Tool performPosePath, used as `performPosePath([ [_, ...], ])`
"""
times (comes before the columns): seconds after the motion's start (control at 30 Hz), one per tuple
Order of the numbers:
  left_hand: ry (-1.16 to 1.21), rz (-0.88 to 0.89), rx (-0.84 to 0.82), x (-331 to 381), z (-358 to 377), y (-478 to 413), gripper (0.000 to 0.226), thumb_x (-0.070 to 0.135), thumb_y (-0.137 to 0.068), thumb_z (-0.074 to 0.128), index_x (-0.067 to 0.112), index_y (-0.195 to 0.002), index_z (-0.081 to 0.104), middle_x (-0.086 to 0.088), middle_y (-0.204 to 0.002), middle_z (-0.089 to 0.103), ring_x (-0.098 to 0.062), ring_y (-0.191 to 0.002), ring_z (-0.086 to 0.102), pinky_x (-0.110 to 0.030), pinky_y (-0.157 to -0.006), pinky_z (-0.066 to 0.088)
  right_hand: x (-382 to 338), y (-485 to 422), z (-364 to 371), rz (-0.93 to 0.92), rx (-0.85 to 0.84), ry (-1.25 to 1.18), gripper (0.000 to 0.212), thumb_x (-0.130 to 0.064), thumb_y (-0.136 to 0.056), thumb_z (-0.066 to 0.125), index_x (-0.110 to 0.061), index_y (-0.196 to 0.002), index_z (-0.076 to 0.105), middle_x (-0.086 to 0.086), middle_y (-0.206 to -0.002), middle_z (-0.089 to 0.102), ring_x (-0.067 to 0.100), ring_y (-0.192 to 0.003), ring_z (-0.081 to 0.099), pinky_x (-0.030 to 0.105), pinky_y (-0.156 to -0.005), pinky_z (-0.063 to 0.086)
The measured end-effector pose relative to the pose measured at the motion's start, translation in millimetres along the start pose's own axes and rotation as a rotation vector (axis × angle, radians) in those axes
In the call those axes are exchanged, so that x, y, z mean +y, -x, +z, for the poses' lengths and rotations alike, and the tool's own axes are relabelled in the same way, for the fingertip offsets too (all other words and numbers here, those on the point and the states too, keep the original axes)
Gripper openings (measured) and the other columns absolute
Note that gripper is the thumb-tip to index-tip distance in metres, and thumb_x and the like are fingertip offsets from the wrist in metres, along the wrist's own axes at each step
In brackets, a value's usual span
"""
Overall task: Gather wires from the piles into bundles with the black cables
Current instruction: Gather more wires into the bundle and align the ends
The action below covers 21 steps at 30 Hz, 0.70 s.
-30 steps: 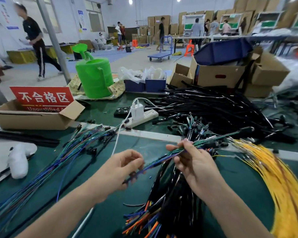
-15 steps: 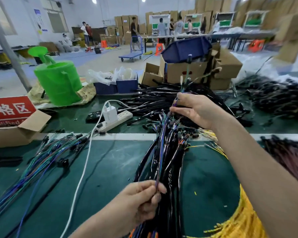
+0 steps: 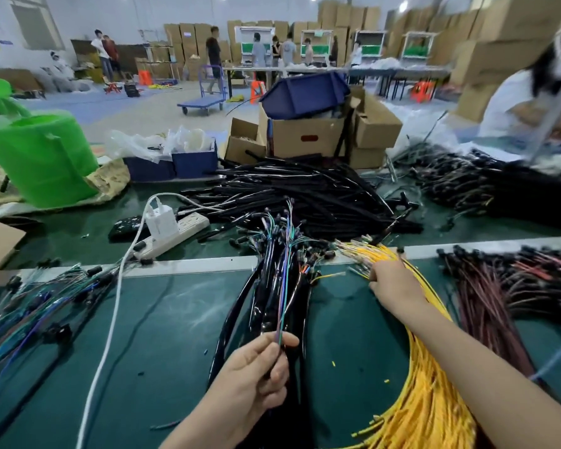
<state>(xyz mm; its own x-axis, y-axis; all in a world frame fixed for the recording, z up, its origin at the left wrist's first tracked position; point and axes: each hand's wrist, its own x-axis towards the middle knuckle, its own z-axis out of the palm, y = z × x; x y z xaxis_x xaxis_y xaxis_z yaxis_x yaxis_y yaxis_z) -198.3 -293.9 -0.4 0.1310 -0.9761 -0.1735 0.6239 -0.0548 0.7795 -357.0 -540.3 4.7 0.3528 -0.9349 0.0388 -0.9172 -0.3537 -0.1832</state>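
My left hand [image 3: 256, 374] pinches the near end of a thin bundle of green, blue and purple wires [image 3: 284, 286], which runs away from me over a heap of black cables with coloured leads [image 3: 266, 306] in the middle of the green mat. My right hand [image 3: 392, 283] reaches into the far end of the yellow wire pile [image 3: 428, 400], fingers down among the strands; whether it grips one is hidden. A large pile of black cables [image 3: 305, 192] lies further back. Blue-green wires [image 3: 36, 306] lie at the left, dark red wires [image 3: 506, 296] at the right.
A white power strip [image 3: 175, 233] with a charger and a white cord [image 3: 110, 319] crosses the mat at left. A green watering can [image 3: 42, 157], blue bins [image 3: 191, 162] and cardboard boxes [image 3: 308, 134] stand behind. A person sits at the far right.
My right hand let go of the top of the coloured wires and dropped right onto the yellow wire pile. My left hand still holds the near end. The camera turned right.
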Motion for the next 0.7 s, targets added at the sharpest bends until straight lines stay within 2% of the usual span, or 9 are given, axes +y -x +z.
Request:
performPosePath([
  [0.13,0.041,-0.004,0.004,1,-2,2,0.032,0.006,-0.082,0.050,-0.011,-0.108,0.055,-0.005,-0.052,0.038,-0.006,-0.039,0.027,-0.016,-0.032,0.030,-6,-8,2,0.022,0.037,0.037,0.016,-0.001,-0.088,0.046,-0.010,-0.097,0.056,0.012,-0.095,0.060,0.033,-0.087,0.058,0.034,-0.066,0.048],
  [0.3,0.074,-0.015,-0.007,0,-5,2,0.027,0.003,-0.085,0.048,-0.008,-0.105,0.063,-0.006,-0.054,0.040,-0.007,-0.041,0.030,-0.017,-0.033,0.032,-10,-18,1,0.002,-0.073,0.120,0.017,0.002,-0.086,0.043,-0.010,-0.085,0.054,0.008,-0.082,0.055,0.028,-0.076,0.054,0.031,-0.061,0.044],
  [0.37,0.080,-0.011,-0.009,0,-5,2,0.026,0.002,-0.087,0.047,-0.008,-0.102,0.065,-0.006,-0.054,0.040,-0.007,-0.041,0.031,-0.017,-0.033,0.032,-11,-19,0,-0.034,-0.123,0.204,0.017,0.002,-0.086,0.042,-0.010,-0.092,0.053,0.004,-0.075,0.050,0.027,-0.071,0.051,0.030,-0.055,0.040],
  [0.43,0.059,-0.007,0.003,0,-5,1,0.020,0.004,-0.087,0.051,-0.008,-0.097,0.064,-0.006,-0.055,0.041,-0.007,-0.041,0.031,-0.017,-0.034,0.032,-14,-16,-2,-0.067,-0.186,0.302,0.024,0.003,-0.086,0.041,-0.010,-0.103,0.052,0.003,-0.079,0.049,0.026,-0.076,0.054,0.030,-0.054,0.037],
  [0.5,0.026,0.000,0.008,1,-4,2,0.014,0.007,-0.089,0.055,-0.005,-0.088,0.060,-0.005,-0.056,0.043,-0.007,-0.042,0.030,-0.016,-0.035,0.032,-19,-14,-8,-0.103,-0.271,0.349,0.013,0.004,-0.086,0.040,-0.006,-0.089,0.049,0.007,-0.086,0.050,0.029,-0.081,0.055,0.032,-0.059,0.037],
  [0.57,0.015,0.004,0.007,2,-3,2,0.013,0.009,-0.087,0.053,-0.002,-0.082,0.058,-0.006,-0.058,0.045,-0.007,-0.043,0.032,-0.016,-0.036,0.032,-25,-18,-21,-0.112,-0.344,0.259,0.019,0.005,-0.085,0.040,-0.008,-0.071,0.039,0.008,-0.077,0.045,0.026,-0.074,0.048,0.032,-0.062,0.036],
  [0.63,0.021,0.019,0.007,3,-1,2,0.014,0.009,-0.083,0.050,-0.002,-0.079,0.058,-0.009,-0.062,0.049,-0.008,-0.044,0.037,-0.017,-0.039,0.034,-35,-23,-46,-0.113,-0.299,0.058,0.010,0.005,-0.087,0.044,-0.005,-0.085,0.042,0.014,-0.083,0.054,0.027,-0.080,0.054,0.035,-0.067,0.043],
  [0.67,0.023,0.033,0.012,3,0,3,0.014,0.008,-0.082,0.050,-0.003,-0.078,0.059,-0.012,-0.068,0.055,-0.009,-0.047,0.042,-0.018,-0.041,0.036,-42,-24,-62,-0.122,-0.223,-0.089,0.010,0.004,-0.089,0.046,-0.001,-0.097,0.042,0.020,-0.090,0.060,0.029,-0.082,0.059,0.039,-0.069,0.047],
  [0.7,0.022,0.046,0.022,2,1,2,0.015,0.008,-0.081,0.050,-0.004,-0.079,0.059,-0.014,-0.077,0.062,-0.012,-0.051,0.049,-0.019,-0.044,0.040,-50,-24,-80,-0.154,-0.111,-0.271,0.013,0.001,-0.093,0.046,0.001,-0.105,0.041,0.022,-0.090,0.062,0.028,-0.077,0.061,0.042,-0.066,0.048],
])
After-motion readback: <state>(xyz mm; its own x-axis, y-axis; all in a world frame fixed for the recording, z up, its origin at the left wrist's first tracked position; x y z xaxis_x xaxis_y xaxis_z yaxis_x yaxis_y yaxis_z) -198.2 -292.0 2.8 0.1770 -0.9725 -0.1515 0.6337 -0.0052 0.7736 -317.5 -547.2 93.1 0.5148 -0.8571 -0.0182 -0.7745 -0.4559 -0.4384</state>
